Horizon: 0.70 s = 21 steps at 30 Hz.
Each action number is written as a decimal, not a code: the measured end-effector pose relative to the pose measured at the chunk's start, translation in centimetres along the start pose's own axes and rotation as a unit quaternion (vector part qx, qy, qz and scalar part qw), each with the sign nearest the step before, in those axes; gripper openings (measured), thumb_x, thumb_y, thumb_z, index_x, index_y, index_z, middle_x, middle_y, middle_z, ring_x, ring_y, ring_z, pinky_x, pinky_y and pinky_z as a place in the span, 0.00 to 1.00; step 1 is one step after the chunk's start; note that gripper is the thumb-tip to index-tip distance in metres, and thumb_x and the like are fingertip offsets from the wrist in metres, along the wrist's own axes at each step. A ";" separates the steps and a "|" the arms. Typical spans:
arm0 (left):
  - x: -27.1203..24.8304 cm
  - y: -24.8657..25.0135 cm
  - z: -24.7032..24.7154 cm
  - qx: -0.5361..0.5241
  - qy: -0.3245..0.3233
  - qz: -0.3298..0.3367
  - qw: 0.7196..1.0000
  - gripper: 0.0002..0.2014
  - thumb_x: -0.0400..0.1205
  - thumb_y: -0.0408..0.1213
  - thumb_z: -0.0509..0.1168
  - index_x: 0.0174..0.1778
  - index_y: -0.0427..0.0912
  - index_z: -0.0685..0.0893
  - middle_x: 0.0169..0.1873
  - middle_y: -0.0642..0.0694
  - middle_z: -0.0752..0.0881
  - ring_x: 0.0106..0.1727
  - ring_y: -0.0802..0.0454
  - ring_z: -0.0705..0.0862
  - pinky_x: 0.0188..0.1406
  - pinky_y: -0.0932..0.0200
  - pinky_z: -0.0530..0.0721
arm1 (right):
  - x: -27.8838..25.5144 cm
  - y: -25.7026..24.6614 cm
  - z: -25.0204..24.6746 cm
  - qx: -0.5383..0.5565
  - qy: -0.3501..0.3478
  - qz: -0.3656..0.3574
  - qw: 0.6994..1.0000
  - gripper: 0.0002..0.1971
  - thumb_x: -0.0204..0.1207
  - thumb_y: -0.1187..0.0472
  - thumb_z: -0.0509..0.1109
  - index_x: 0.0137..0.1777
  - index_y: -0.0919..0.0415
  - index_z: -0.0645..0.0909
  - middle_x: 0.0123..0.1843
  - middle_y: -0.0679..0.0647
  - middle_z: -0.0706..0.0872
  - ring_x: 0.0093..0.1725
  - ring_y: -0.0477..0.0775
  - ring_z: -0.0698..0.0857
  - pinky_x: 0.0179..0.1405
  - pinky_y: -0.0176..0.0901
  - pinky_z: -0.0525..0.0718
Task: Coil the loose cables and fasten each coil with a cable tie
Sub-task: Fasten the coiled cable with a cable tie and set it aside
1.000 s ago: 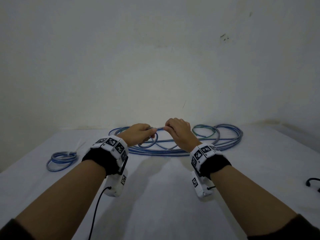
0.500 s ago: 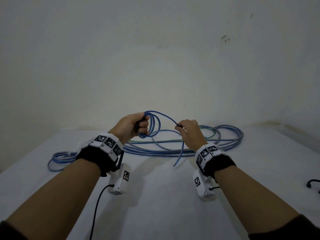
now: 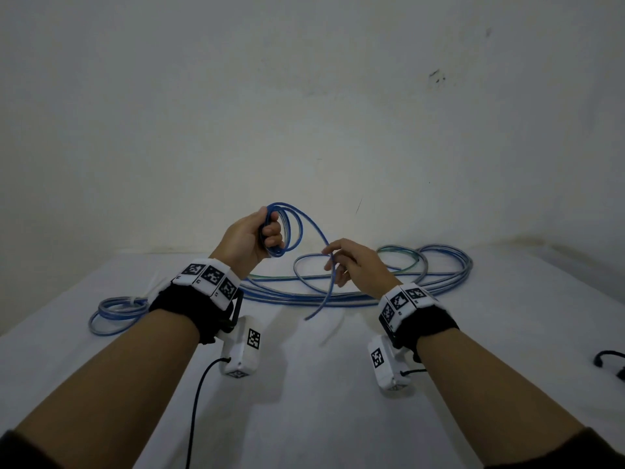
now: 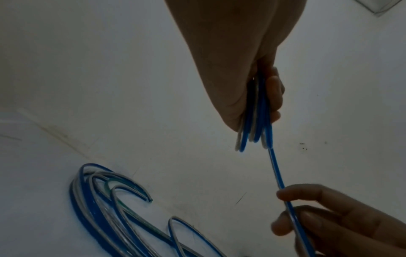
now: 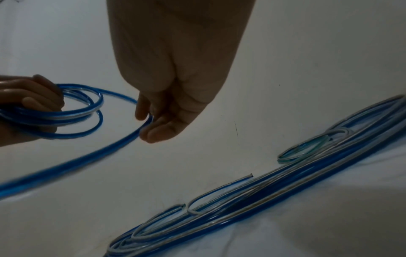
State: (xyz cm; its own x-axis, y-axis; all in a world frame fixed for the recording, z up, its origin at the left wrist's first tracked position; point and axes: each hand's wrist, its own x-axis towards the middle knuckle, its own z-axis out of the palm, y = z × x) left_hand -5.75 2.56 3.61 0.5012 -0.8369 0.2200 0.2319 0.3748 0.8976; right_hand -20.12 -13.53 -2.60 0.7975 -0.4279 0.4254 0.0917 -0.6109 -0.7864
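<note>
My right hand (image 5: pixel 175 97) hangs down from twelve o'clock, thumb and fingertips (image 5: pixel 162 133) loosely curved around the blue cable (image 5: pixel 123 147), which runs between them. Out at nine o'clock my left hand (image 5: pixel 30 106) grips a small coil (image 5: pixel 81 113) of that same cable, several loops bunched in the fingers. From my fingers the cable's tail sweeps blurred toward eight o'clock. Down at five o'clock the loose cables (image 5: pixel 274 208) lie in long blue and clear loops on the white table (image 5: pixel 329 234), two cut ends showing.
</note>
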 end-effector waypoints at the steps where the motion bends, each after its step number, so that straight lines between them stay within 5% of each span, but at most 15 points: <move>1: 0.0 0.0 0.1 -0.008 0.001 0.004 1.000 0.17 0.88 0.40 0.45 0.39 0.41 0.73 0.18 0.54 0.70 0.19 0.58 0.68 0.36 0.61 0.70 | -0.1 0.0 0.1 0.010 -0.013 0.004 1.000 0.17 0.80 0.77 0.52 0.56 0.60 0.79 0.47 0.59 0.86 0.35 0.55 0.86 0.38 0.46 0.88; 5: 0.0 0.0 0.3 -0.029 -0.019 0.000 0.999 0.16 0.88 0.38 0.45 0.40 0.40 0.74 0.21 0.53 0.72 0.21 0.57 0.70 0.29 0.66 0.78 | -0.3 -0.1 0.5 -0.016 -0.026 -0.008 1.000 0.16 0.75 0.79 0.58 0.55 0.60 0.77 0.54 0.56 0.86 0.43 0.53 0.90 0.44 0.47 0.90; 10: 0.0 -0.8 0.5 -0.048 -0.031 -0.007 0.998 0.15 0.88 0.36 0.46 0.43 0.38 0.75 0.26 0.50 0.74 0.26 0.55 0.74 0.33 0.64 0.79 | -0.2 -0.5 1.0 -0.064 0.013 -0.058 0.996 0.03 0.75 0.67 0.71 0.47 0.66 0.82 0.43 0.57 0.83 0.34 0.54 0.85 0.35 0.43 0.86; 15: -0.1 -1.7 1.4 -0.048 -0.022 0.006 0.999 0.14 0.88 0.35 0.48 0.42 0.38 0.76 0.28 0.48 0.81 0.30 0.52 0.81 0.37 0.60 0.85 | 0.5 -0.7 2.1 -0.156 0.023 -0.112 0.981 0.05 0.74 0.62 0.72 0.43 0.64 0.84 0.40 0.54 0.78 0.32 0.45 0.76 0.37 0.46 0.80; 21: 0.1 -2.3 2.0 -0.060 -0.016 0.018 0.998 0.16 0.88 0.40 0.47 0.42 0.38 0.75 0.29 0.46 0.78 0.28 0.51 0.78 0.35 0.57 0.83 | 0.3 -1.4 2.7 -0.149 0.006 -0.105 0.983 0.07 0.74 0.64 0.72 0.39 0.68 0.82 0.32 0.46 0.74 0.31 0.37 0.72 0.36 0.33 0.70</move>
State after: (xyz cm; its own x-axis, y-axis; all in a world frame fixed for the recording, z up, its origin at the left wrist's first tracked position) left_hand -7.93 0.78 2.32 0.4838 -0.8339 0.2656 0.3140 0.4487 0.8367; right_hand -18.39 -10.96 -2.57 0.7721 -0.2778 0.5716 0.0733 -0.8544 -0.5144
